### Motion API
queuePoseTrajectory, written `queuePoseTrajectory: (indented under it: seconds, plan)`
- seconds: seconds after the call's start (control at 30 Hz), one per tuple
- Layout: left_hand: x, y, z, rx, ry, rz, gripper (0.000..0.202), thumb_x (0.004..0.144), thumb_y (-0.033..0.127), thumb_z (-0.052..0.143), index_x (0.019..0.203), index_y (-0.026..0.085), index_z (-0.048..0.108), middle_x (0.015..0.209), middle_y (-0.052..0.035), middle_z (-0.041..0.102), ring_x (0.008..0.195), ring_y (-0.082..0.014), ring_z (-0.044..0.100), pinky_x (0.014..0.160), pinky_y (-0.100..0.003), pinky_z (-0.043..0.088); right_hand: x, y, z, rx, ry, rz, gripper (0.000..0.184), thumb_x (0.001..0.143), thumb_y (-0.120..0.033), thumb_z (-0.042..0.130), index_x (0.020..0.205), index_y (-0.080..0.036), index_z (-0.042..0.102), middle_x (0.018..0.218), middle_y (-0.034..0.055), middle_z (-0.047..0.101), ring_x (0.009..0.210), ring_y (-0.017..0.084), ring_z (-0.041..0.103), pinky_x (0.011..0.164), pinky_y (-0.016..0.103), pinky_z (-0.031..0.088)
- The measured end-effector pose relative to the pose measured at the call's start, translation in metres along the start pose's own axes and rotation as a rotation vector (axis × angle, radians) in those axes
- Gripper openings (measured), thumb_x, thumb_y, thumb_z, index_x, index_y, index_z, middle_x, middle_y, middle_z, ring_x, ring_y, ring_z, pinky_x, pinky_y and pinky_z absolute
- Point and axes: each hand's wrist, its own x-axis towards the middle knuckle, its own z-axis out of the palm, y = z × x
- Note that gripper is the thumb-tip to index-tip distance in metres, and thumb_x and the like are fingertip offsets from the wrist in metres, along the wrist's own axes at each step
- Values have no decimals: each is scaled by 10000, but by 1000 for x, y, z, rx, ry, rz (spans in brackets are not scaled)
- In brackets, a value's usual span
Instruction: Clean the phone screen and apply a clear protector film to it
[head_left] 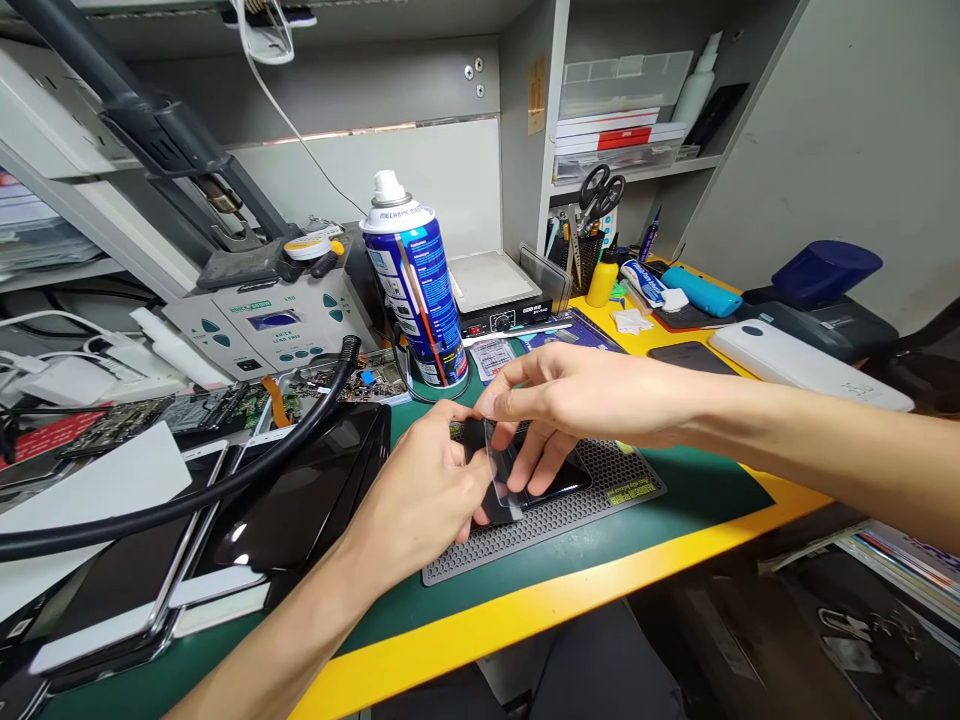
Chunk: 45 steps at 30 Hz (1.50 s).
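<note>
A dark, glossy phone (561, 478) lies on a grey perforated mat (622, 478). A clear film (493, 468) stands up off the phone's left end, bent and partly hidden by fingers. My left hand (424, 485) is closed around that left end, its thumb against the film. From the right, my right hand (559, 400) reaches over the phone and pinches the film's upper edge between thumb and forefinger. Its other fingers hang down close to the glass.
A tall blue spray can (420, 290) rises just behind my hands. Several dark phone screens (277, 500) and a black hose (315, 420) lie to the left. A white power bank (806, 365) rests to the right. The yellow table edge (555, 595) runs along the front.
</note>
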Motion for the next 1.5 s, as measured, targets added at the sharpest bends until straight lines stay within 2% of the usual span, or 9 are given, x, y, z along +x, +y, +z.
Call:
queuePoseTrajectory:
  seconds: [0.47, 0.63, 0.87, 1.17, 1.33, 1.5]
  plan:
    - [4, 4, 4, 24, -3, -10, 316, 962, 186, 576, 1267, 195, 494, 518, 78, 651, 398, -131, 575, 403, -172, 457, -3, 2, -6, -21, 33, 29, 128, 1044, -234, 549, 1033, -138, 633, 966, 124, 740, 676, 220, 789, 626, 332, 675]
    - [4, 7, 6, 34, 7, -8, 329, 974, 181, 548, 1296, 188, 482, 480, 81, 622, 403, -130, 584, 385, -144, 415, -4, 6, -10, -31, 33, 31, 128, 1053, -254, 536, 1014, -152, 602, 928, 101, 732, 681, 227, 787, 625, 342, 673]
    - [6, 11, 10, 43, 5, -4, 368, 972, 208, 561, 1328, 194, 468, 501, 78, 646, 386, -133, 573, 379, -157, 428, -2, 13, -15, -48, 21, 20, 150, 1062, -289, 521, 996, -164, 570, 878, 76, 714, 662, 224, 772, 600, 351, 666]
    - [7, 11, 12, 60, 16, -2, 352, 960, 187, 555, 1305, 203, 486, 462, 91, 619, 386, -140, 589, 366, -143, 400, -1, 13, -19, -82, 27, 27, 140, 1064, -282, 484, 1048, -162, 554, 843, 74, 711, 662, 245, 770, 580, 365, 654]
    - [10, 13, 14, 66, 18, 4, 265, 968, 192, 553, 1229, 206, 509, 405, 108, 555, 420, -154, 624, 385, -141, 418, -4, 14, -23, -91, 55, 34, 149, 1065, -310, 471, 1036, -182, 542, 812, 79, 720, 642, 259, 765, 579, 387, 650]
    - [10, 15, 15, 65, 16, -6, 227, 979, 207, 549, 1202, 207, 505, 467, 95, 619, 384, -131, 576, 375, -147, 416, -6, 22, -28, -77, 91, 20, 197, 1030, -394, 523, 1063, -203, 557, 775, 68, 722, 611, 279, 752, 543, 400, 635]
